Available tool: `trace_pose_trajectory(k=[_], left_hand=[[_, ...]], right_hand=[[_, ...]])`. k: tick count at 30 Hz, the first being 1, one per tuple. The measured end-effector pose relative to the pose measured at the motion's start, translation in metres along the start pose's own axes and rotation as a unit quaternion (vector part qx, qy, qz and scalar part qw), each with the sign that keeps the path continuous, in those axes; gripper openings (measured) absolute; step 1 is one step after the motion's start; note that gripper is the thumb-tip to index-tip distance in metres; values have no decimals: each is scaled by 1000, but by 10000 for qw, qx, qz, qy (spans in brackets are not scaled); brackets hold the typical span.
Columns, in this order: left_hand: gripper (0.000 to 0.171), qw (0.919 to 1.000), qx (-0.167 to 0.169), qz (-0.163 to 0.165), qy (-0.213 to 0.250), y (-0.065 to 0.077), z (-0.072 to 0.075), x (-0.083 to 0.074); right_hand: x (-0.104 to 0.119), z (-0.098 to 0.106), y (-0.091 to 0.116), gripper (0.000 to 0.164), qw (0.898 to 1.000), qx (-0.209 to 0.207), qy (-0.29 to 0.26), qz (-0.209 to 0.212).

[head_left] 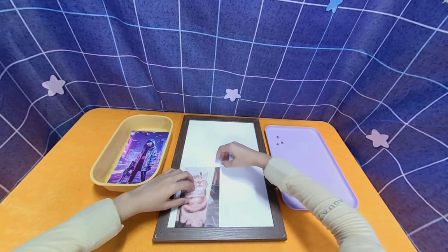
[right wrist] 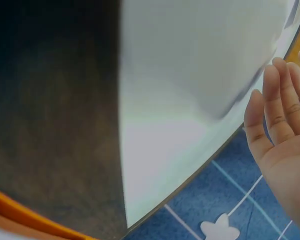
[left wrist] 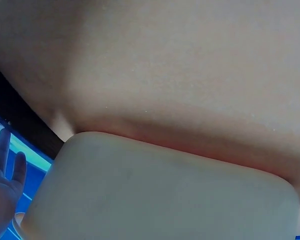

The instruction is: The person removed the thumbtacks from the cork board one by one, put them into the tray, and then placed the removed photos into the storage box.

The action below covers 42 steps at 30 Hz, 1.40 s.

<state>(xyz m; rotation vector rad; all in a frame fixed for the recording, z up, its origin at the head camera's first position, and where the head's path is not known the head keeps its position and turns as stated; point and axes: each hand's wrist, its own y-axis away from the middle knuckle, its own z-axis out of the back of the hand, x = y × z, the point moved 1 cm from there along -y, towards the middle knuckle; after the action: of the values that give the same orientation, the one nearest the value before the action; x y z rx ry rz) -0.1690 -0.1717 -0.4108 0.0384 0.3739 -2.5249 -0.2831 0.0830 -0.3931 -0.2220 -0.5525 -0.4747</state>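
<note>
A cat photo lies on the lower left of a white board with a dark wooden frame. My left hand rests on the photo's left side, fingers spread and loosely bent over the cat picture. Just above the photo's upper right corner is my right hand, its fingers bent down toward the white surface. Its fingertips overlap a small pale spot there; I cannot tell whether they pinch anything. In the right wrist view, the fingers bend gently and most of the thumb is out of frame.
On the left, a yellow tray holds a purple picture of a hooded figure. A lilac tray stands on the right, with three tiny dark pieces near its far left corner. Behind the orange table hangs a blue grid curtain.
</note>
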Motion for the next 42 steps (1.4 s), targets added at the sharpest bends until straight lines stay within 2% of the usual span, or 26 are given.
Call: trace_pose_trajectory(k=[8, 15, 42], left_hand=[[21, 9997, -105, -168, -128, -1, -1, 0], [21, 9998, -6, -139, -168, -2, 0, 0], [23, 9976, -162, -443, -503, -4, 0, 2]], right_hand=[[6, -7, -3, 17, 9999, 117, -53, 18], [8, -11, -5, 15, 9999, 130, 53, -88], [14, -17, -11, 16, 9995, 228, 207, -43]])
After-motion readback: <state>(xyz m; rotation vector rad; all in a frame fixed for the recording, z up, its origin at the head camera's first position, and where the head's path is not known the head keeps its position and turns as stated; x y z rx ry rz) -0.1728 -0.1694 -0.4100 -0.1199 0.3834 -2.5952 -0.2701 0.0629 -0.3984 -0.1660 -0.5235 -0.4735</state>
